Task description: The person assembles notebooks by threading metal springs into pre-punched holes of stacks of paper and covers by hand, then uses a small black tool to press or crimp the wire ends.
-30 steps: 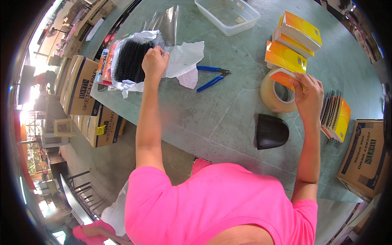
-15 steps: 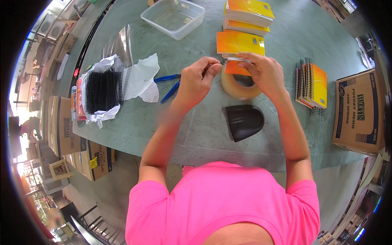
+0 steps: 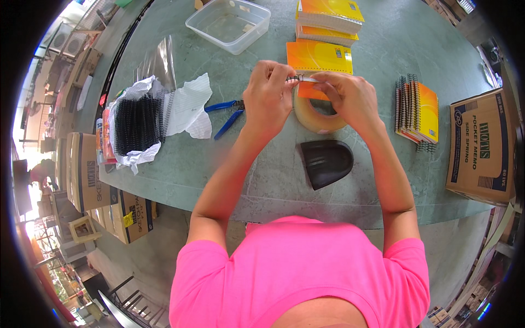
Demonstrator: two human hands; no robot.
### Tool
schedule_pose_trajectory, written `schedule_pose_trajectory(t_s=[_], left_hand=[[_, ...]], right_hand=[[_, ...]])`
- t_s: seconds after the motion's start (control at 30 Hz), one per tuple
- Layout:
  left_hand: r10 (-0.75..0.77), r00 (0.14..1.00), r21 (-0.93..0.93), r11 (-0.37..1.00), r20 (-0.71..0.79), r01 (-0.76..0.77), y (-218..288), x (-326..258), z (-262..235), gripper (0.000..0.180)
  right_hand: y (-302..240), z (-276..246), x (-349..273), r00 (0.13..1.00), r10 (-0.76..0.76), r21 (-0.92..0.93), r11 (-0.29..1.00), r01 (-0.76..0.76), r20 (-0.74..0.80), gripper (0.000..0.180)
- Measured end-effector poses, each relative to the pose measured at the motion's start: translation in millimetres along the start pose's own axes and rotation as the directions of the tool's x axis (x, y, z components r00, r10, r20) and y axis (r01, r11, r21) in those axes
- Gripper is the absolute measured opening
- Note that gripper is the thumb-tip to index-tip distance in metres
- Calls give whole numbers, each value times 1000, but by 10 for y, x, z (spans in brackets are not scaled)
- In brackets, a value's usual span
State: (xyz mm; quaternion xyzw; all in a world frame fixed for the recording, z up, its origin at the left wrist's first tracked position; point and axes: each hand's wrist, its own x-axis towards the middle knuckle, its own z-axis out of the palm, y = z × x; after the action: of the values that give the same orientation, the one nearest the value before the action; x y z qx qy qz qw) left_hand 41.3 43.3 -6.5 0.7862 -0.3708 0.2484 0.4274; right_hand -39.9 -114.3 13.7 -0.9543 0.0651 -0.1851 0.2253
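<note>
A small memo notebook (image 3: 318, 92) with an orange cover is held up nearly edge-on between my hands, above the tape roll. My right hand (image 3: 353, 95) grips its right side between thumb and fingers. At the notebook's left edge a dark spiral spring (image 3: 293, 78) shows, and the closed fingers of my left hand (image 3: 267, 90) pinch it. How far the spring runs through the page holes is hidden. Below my hands lie a wide roll of clear tape (image 3: 307, 117) and a black rounded block (image 3: 328, 163). Blue-handled pliers (image 3: 228, 118) rest left of them.
Stacked yellow-orange notebooks (image 3: 331, 19) stand at the back, near a clear plastic tub (image 3: 227, 27). Black springs (image 3: 136, 123) lie in white paper at left. Spiral-bound notebooks (image 3: 426, 112) are piled at right beside a cardboard box (image 3: 478, 147). More cartons (image 3: 128, 216) stand beyond the left edge.
My left hand has moved right and turned, coming against the notebook's edge. The notebook has tilted closer to edge-on in my right hand.
</note>
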Motion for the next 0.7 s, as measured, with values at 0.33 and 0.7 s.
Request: schedule_pose_trajectory(t_s=[0.33,0.7], left_hand=[[-85,909,-208,961,407,183,-150,148,-236,27],[111,936,-120,990,335,-75,-110,261,-269,22]], right_hand=[[-15,-24,20,999,-20,21,1000,20,32,16],[-57,15,34,995,-93,13,996,93,-21,16]])
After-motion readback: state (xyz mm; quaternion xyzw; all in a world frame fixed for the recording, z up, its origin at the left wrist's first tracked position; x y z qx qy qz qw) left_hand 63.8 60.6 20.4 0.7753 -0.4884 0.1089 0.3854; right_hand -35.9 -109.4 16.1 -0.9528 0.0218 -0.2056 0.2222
